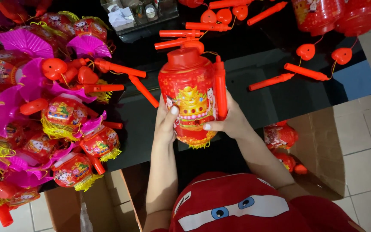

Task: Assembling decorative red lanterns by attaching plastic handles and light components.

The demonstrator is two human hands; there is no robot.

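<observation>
I hold a red toy lantern (188,96) with gold pictures and a yellow fringe upright over the black table (254,60). My left hand (166,122) grips its left side with the thumb on the front. My right hand (228,120) wraps the right side and presses a red plastic handle stick (220,88) against the lantern. A thin cord runs from the stick over the lantern's red cap.
A heap of finished lanterns with pink fans and yellow fringes (44,107) fills the left. Loose red sticks with heart-shaped pieces (305,71) lie on the table. More lanterns sit in an open cardboard box (318,141) at right. A clear tray (138,15) stands at the back.
</observation>
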